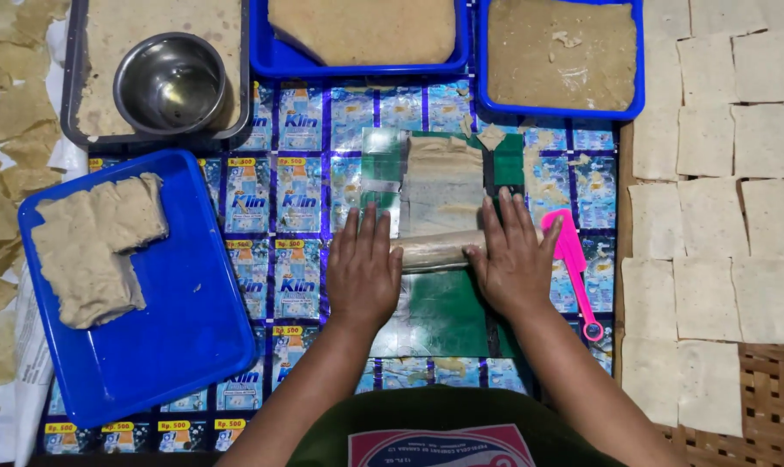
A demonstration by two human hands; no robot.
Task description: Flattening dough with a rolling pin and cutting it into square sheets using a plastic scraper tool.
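Note:
A pale rolling pin (433,251) lies across a green mat (448,303) on the patterned plastic work surface. My left hand (363,268) presses flat on its left end, fingers spread. On the pin's right end rests my right hand (515,259), palm down as well. Just beyond the pin a thin strip of beige dough (444,182) stretches away from me over the mat.
A pink plastic knife (575,259) lies right of my right hand. A blue tray (176,346) with dough slabs sits at left. Farther back stand a steel bowl (171,85) in a grey tray and two blue trays (556,111) of dough. Square dough sheets (712,216) dry on a woven mat at right.

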